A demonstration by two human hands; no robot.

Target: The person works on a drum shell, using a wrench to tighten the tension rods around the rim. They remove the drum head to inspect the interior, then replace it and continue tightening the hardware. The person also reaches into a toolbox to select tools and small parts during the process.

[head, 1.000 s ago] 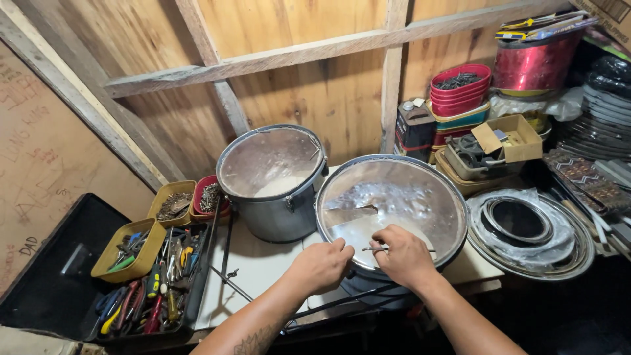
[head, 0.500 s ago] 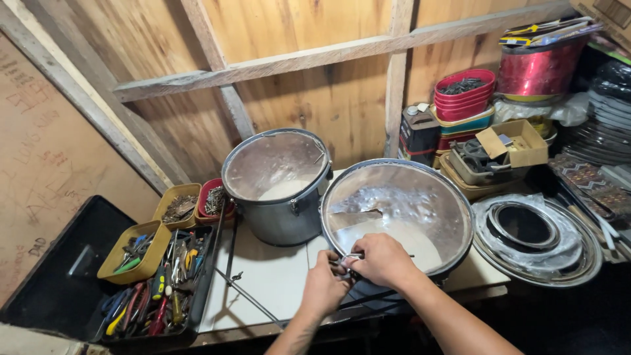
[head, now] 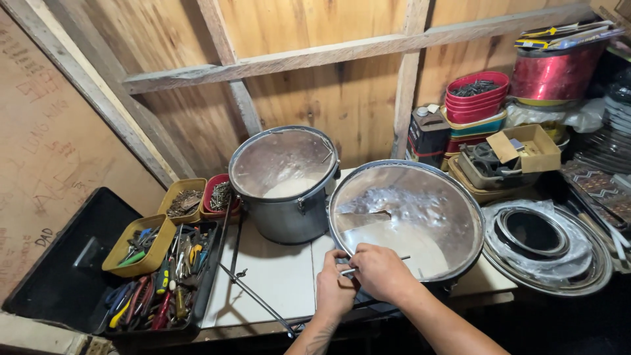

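— plywood walls and bare studs behind; white worktop [head: 276, 276] in the head view. where's the drum?

— large drum [head: 406, 220] lies head-up just right of centre, its near rim right under both hands; smaller drum [head: 284, 184] stands left and farther off.

— and the hands?

— left hand [head: 333, 294] is closed on the rim hardware. right hand [head: 380, 273] is pinched on a thin metal rod [head: 388, 261], whose long axis runs left-right over the rim. tool tray [head: 164, 283] sits far left.

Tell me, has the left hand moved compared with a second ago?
Yes. The left hand has shifted right, closing in on the right hand at the near rim of the large drum.
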